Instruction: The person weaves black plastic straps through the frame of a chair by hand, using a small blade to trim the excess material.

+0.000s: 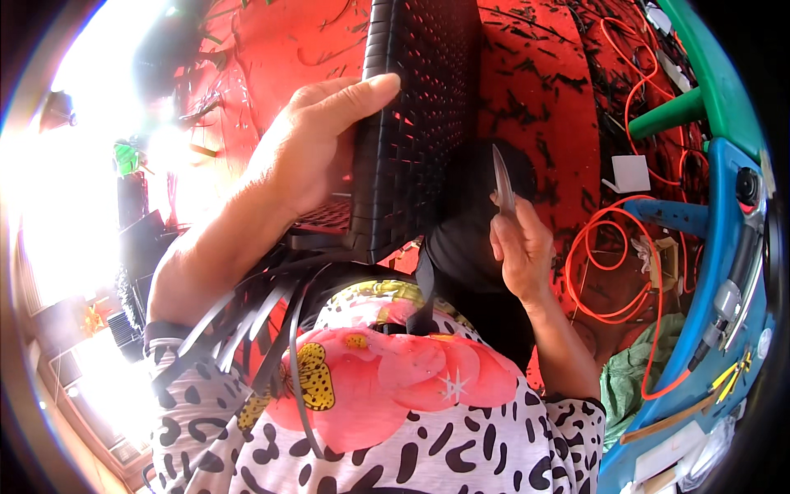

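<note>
A black woven panel or frame [428, 107], made of flat plastic strips, stands upright in front of me. My left hand [325, 132] is closed around its left edge, the thumb lying over the wrapped rim and the other fingers hidden behind. To the right of the panel, my right hand [522, 247] grips a small knife [503, 177] with a curved blade pointing up and away; the blade is apart from the weave. Loose ends of black strip [267, 321] hang from the panel's lower left corner over my lap and left arm.
Black strip scraps litter the red floor [559, 123]. At right stand a green stool [720, 90] and a blue stool [716, 189], the blue one bearing a power or air tool [732, 288] and yellow-handled pliers [728, 380]. An orange hose [613, 309] coils beside them. Glare washes out the left.
</note>
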Motion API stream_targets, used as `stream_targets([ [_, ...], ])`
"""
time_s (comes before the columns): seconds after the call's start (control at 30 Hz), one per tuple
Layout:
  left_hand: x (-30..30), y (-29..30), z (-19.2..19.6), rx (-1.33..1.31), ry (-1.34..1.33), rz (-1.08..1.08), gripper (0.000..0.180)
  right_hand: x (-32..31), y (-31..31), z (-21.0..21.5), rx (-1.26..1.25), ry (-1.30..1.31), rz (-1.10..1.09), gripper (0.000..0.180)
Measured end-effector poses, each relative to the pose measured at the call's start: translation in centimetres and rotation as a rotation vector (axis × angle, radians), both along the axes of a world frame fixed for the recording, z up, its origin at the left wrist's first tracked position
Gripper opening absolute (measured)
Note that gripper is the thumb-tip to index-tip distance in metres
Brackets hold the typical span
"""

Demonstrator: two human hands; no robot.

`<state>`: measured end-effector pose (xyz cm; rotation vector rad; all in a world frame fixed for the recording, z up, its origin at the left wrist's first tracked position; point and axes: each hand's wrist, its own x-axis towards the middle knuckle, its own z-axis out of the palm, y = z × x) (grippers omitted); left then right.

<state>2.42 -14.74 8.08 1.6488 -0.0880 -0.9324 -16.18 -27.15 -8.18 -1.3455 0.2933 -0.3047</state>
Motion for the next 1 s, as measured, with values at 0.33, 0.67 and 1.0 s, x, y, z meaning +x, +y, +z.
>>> stream_targets([
  [0.33, -0.6, -0.7, 0.2, -0.122, 0.05, 0.071, 0.036, 0.0, 0.1, 0.0, 0.052, 0.018, -0.013, 0.023],
  [0.67, -0.1, -0.3, 0.1, -0.082, 0.02, 0.007, 0.032, 0.0, -0.1, -0.2, 0.076, -0.012, -0.008, 0.023],
  [1.0, 1.4, -0.9, -0.4, -0.094, -0.001, 0.027, 0.034, 0.1, -0.1, -0.3, 0.092, -0.004, -0.001, 0.024],
])
